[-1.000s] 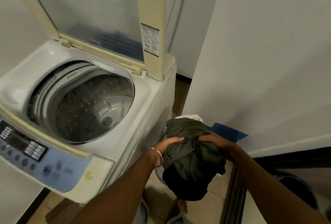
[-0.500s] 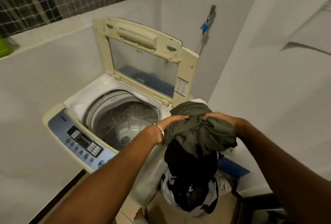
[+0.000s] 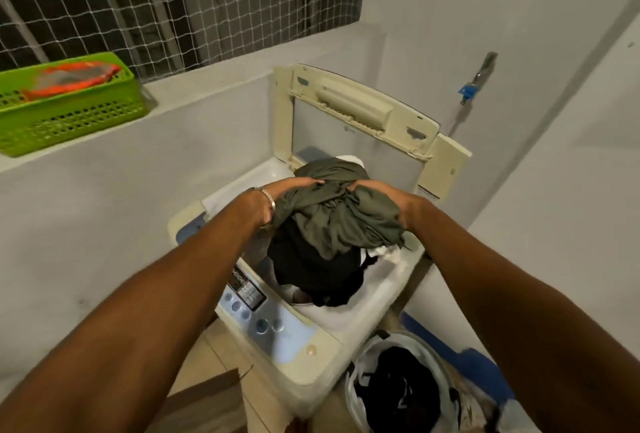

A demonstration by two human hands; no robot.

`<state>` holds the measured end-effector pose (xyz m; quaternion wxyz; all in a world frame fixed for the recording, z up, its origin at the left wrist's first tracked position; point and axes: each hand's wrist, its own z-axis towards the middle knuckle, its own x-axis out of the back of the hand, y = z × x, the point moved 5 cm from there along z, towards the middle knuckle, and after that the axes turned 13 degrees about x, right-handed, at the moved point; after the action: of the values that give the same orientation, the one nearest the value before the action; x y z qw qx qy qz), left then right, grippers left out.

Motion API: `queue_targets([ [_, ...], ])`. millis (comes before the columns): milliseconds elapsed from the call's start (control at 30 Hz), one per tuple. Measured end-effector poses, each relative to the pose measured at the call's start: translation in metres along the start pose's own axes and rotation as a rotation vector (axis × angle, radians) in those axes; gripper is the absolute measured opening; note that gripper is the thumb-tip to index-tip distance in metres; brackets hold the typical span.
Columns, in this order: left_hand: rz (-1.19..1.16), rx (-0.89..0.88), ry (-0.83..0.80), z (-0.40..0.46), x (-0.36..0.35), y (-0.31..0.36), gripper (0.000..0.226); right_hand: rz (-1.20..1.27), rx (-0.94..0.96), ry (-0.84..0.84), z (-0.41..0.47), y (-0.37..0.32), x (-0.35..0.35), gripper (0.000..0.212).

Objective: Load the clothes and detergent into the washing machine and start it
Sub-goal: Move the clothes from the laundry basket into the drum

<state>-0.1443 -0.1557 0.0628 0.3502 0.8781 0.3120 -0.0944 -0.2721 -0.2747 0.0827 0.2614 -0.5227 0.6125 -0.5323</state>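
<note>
The bundle of clothes [image 3: 332, 224], olive over black, was held above the washing machine [image 3: 301, 339] opening, hiding the drum. Left hand [image 3: 294, 190] and right hand [image 3: 377, 195] both gripped the olive fabric on top. The lid [image 3: 356, 120] stood upright behind. A laundry bag [image 3: 398, 387], partly cut off, sat beside the machine; a green basket [image 3: 69, 103] rested on the ledge

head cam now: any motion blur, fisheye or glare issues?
Head view: green basket and its orange contents smeared by motion blur; the clothes bundle gripped by left hand and right hand is fairly sharp. Wide-angle bends the walls and stretches the forearms. Dim, flat light; no glare on the washing machine lid.
</note>
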Motion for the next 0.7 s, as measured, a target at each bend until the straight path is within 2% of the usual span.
queue_targets([
  [67, 0.025, -0.019, 0.072, -0.002, 0.02, 0.01, 0.048, -0.002, 0.058, -0.052, 0.012, -0.002, -0.009, 0.035],
  [133, 0.039, -0.001, 0.092, 0.004, 0.041, 0.015, 0.057, 0.161, 0.091, 0.036, 0.033, -0.005, -0.017, 0.043],
  [200, 0.091, 0.031, 0.138, 0.013, 0.058, 0.018, 0.062, 0.276, 0.029, 0.073, 0.047, -0.004, -0.025, 0.026],
  [233, 0.107, 0.037, 0.167, 0.017, 0.063, 0.017, 0.061, 0.277, -0.011, 0.058, 0.056, 0.005, -0.028, 0.023],
  [300, 0.128, 0.007, 0.265, 0.029, 0.076, 0.012, 0.056, 0.234, -0.09, 0.053, 0.061, 0.018, -0.034, 0.041],
  [400, 0.103, 0.009, 0.347, 0.047, 0.088, -0.007, 0.052, 0.165, -0.175, 0.183, 0.075, 0.05, -0.047, 0.057],
  [467, 0.109, 0.054, 0.413, 0.059, 0.093, -0.022, 0.057, 0.032, -0.212, 0.194, 0.079, 0.066, -0.055, 0.067],
  [600, 0.217, 0.099, 0.487, 0.077, 0.086, -0.038, 0.063, 0.017, -0.216, 0.188, 0.076, 0.077, -0.058, 0.041],
  [700, 0.146, 0.051, 0.457, 0.087, 0.069, -0.042, 0.045, -0.013, -0.138, 0.207, 0.066, 0.074, -0.044, 0.021],
])
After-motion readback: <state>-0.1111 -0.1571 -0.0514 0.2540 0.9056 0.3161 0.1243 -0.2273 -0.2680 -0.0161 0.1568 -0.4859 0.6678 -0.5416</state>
